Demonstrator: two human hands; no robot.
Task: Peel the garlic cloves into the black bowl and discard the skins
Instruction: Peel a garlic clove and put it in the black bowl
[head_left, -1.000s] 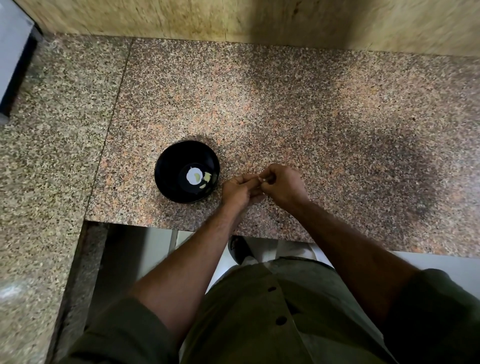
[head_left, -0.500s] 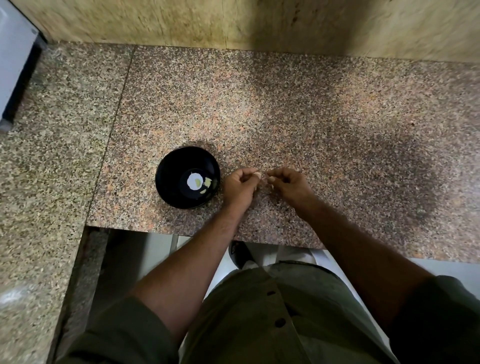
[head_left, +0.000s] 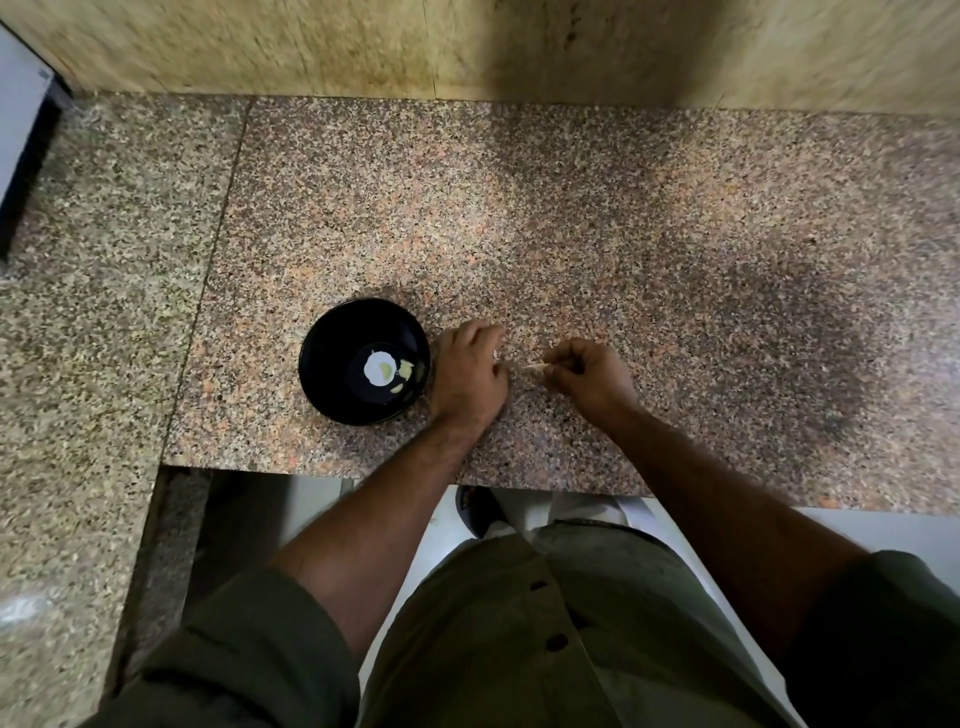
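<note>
Nearest the camera, two bare forearms reach out from rolled green sleeves over the counter (head_left: 649, 249) edge. The left hand (head_left: 470, 371) sits just right of the bowl (head_left: 332, 395), knuckles up and fingers curled under; a pale speck shows at its fingertips, likely the clove (head_left: 496, 355), though it is too small to be sure. The right hand (head_left: 587, 371) is a little apart from it, thumb and fingers pinched on a thin pale sliver, which looks like a strip of skin (head_left: 535, 367) drawn off toward the right. So the step in hand seems to be stripping one clove, and that clove has not reached the bowl. Beyond the left hand, the bowl stands on the granite with a few pale yellowish pieces lying at its bottom beside a white round patch; these I take for peeled cloves, so part of the job looks done. No unpeeled cloves or heap of skins can be made out on the speckled stone, so how many remain I cannot tell. The skin now being held awaits discarding.
</note>
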